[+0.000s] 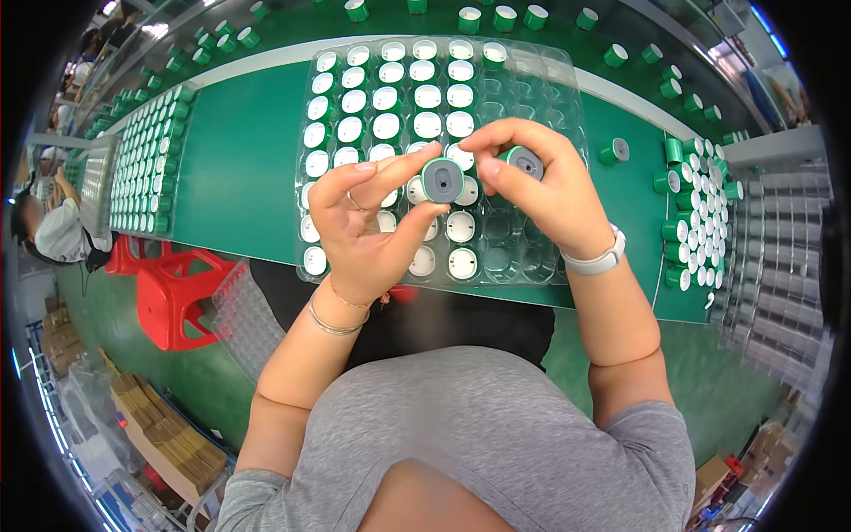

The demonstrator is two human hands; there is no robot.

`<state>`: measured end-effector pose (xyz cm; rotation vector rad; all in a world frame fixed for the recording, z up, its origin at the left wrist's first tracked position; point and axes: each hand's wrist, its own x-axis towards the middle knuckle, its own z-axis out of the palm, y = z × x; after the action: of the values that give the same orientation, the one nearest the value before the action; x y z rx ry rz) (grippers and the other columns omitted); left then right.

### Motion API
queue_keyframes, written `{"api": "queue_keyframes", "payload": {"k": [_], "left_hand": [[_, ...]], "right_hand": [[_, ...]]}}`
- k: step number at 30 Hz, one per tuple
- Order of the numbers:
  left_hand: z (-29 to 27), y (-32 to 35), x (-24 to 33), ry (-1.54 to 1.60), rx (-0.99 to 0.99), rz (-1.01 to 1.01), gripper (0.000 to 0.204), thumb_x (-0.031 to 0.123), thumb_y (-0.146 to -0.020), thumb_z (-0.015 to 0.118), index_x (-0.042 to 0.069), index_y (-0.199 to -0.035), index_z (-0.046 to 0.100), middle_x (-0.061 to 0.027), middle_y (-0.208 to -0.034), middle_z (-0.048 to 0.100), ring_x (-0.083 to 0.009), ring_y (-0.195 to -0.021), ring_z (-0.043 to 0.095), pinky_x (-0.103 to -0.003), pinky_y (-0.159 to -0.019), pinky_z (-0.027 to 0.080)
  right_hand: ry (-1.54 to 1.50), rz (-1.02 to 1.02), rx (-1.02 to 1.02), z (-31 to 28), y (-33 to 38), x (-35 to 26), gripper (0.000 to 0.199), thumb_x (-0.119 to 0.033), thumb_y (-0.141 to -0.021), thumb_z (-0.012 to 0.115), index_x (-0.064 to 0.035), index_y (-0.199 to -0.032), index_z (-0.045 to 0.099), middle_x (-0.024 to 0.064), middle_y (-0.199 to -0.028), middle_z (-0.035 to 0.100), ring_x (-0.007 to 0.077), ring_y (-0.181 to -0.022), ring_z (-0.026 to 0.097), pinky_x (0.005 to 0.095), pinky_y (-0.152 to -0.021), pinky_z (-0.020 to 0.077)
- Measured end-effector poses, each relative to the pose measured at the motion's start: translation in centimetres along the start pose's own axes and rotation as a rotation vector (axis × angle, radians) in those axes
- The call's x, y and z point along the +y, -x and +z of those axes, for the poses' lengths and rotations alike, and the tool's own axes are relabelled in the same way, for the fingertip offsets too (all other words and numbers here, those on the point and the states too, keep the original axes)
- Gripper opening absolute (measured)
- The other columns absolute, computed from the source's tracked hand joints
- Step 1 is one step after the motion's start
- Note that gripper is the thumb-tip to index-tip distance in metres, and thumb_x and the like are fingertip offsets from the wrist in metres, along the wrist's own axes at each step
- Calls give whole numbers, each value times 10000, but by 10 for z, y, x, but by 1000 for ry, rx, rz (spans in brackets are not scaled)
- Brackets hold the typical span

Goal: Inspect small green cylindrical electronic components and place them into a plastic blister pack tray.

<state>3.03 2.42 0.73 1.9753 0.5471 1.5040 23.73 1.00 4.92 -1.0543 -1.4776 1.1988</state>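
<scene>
My left hand [368,222] pinches a green cylindrical part with a grey end [442,181] between thumb and fingers, the grey end facing up toward me. Close beside it, my right hand [541,191] curls around a second green part with a grey end [525,163], partly covered by the fingers. Both hands hover over a clear plastic tray [532,89] with moulded pockets. Rows of green parts with white ends [386,126] fill its left and middle columns; several pockets at the right hold nothing. My hands hide some of the tray's middle.
A single green part with a grey end [614,151] stands right of the tray. Many green parts [700,217] crowd the table's right end, near stacked clear trays [771,257]. Another filled tray [146,164] lies left, near a seated person [58,222] and red stools [173,297].
</scene>
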Motion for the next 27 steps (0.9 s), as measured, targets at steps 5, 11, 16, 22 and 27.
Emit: {"api": "queue_keyframes", "payload": {"k": [5,11,16,22,27], "left_hand": [[0,0,0,-26,-1,21,673,-37,-807,756,80,-1273,286,-272,-1158,662,-308,-1067,672,-379,-940,495],[1,-2,-1,-11,-17,44,669,-75,-819,716,86,-1304,283,-269,-1188,646,-340,-1111,644,-423,-957,502],[6,-2,-1,89,-26,52,635,-117,-827,640,85,-1351,343,-266,-1278,577,-391,-1210,569,-455,-983,510],[6,-4,-4,70,-24,126,644,-147,-820,597,108,-1364,363,-247,-1241,569,-369,-1173,586,-469,-981,497],[3,-4,0,4,51,33,397,-46,-898,471,38,-1286,467,-226,-1209,532,-328,-1144,545,-442,-978,453]], "right_hand": [[8,-66,-68,2,2,0,237,-74,-845,668,-1,-1072,668,17,-853,612,98,-820,557,259,-767,457],[46,-77,-91,3,1,1,270,-38,-819,694,-6,-1086,668,23,-826,616,107,-806,570,272,-793,463],[72,-145,-73,4,1,4,296,-23,-796,725,-23,-1089,679,20,-816,618,113,-798,578,287,-819,467],[140,-208,-97,5,1,6,435,-60,-816,697,-37,-1236,587,26,-888,597,118,-863,567,291,-825,467],[-231,-64,-104,8,7,6,610,-65,-851,591,-65,-1412,351,84,-1049,546,156,-933,546,313,-844,467]]}}
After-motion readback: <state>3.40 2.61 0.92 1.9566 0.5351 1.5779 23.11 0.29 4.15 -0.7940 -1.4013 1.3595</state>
